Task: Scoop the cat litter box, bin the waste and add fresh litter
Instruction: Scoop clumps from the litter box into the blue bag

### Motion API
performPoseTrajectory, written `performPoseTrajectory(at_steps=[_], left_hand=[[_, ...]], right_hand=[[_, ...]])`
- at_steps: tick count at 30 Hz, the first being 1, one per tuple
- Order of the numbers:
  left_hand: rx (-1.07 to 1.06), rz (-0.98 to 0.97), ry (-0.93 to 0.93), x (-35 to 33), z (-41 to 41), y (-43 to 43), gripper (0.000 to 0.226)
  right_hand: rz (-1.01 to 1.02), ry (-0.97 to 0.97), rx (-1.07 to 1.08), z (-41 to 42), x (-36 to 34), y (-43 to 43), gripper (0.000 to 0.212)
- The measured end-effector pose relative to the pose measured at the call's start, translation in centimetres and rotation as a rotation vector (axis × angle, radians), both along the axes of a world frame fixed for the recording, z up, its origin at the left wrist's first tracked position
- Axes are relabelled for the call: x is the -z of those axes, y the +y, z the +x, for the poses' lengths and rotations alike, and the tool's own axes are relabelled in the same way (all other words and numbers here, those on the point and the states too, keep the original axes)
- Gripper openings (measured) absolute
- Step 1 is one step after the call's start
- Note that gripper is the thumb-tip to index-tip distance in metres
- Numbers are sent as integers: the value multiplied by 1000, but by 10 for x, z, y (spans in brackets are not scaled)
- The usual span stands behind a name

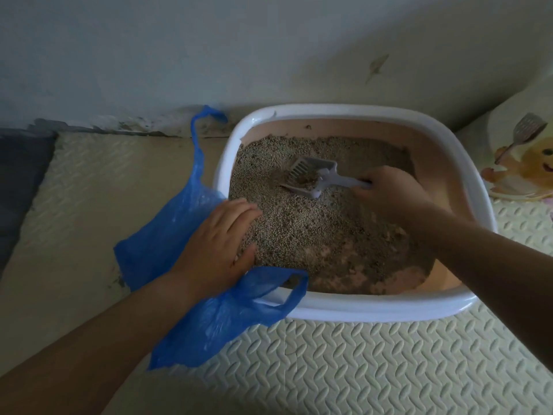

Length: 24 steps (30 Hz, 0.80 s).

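Patterned foam floor matting (pixel 359 369) is seen closest, and the white-rimmed litter box (pixel 359 308) is set on it against the wall. A blue plastic bag (pixel 155 235) is draped over the box's left rim and pressed there by the left hand (pixel 220 238), its fingers laid fairly straight above the litter (pixel 314 229). The grey scoop (pixel 311 178) is gripped by its handle in the right hand (pixel 392 196), fingers curled round it. Its slotted blade is sunk in the litter towards the far side, and a brownish clump is held in it.
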<state>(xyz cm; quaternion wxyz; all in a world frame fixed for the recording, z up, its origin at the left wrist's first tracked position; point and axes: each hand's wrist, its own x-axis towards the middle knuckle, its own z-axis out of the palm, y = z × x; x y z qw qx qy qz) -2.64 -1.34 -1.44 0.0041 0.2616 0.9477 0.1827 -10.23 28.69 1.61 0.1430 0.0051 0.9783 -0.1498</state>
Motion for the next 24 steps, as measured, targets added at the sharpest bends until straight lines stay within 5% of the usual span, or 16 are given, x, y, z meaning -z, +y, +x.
performPoseTrajectory(at_steps=[13,24], left_hand=[[-137,11,-35,9,-5,4,71],[-174,-12,-43,8,-2,3,70]], right_hand=[[-313,124,122,11,60,-91,18],[-440,162,67,18,50,-53,17]])
